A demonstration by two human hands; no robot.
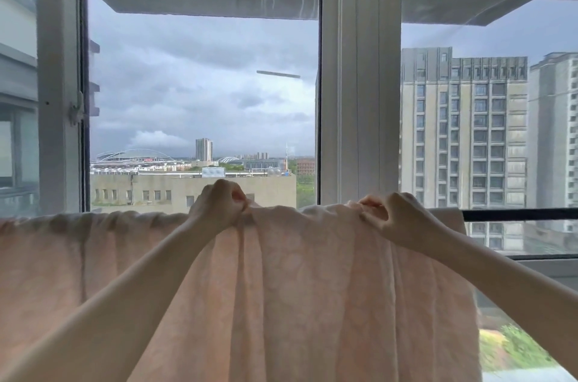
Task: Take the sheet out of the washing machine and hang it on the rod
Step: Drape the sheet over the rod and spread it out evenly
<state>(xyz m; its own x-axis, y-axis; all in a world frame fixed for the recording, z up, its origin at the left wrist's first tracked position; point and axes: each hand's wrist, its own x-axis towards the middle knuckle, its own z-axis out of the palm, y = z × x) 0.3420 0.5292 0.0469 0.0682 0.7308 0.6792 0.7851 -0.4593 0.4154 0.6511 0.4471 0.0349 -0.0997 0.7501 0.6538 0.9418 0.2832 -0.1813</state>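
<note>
Overhead, both arms raised; left hand (pixel 219 205), right hand (pixel 392 216) pinching sheet (pixel 297 272) top draped over rod (pixel 519 214).

Dark horizontal rod (pixel 519 214) spans window, bare only at right. Pale pink patterned sheet (pixel 297 287) draped over rest of it, bunched in folds along top, hanging down toward viewer, right edge falling straight.

High-rise home laundry balcony: tall white-framed sliding windows (pixel 356 84) overlook grey apartment towers (pixel 463 144) and a distant arched stadium roof (pixel 134 155); a pale pink patterned sheet (pixel 297 287) drapes over a dark horizontal rod (pixel 519 214).
</note>
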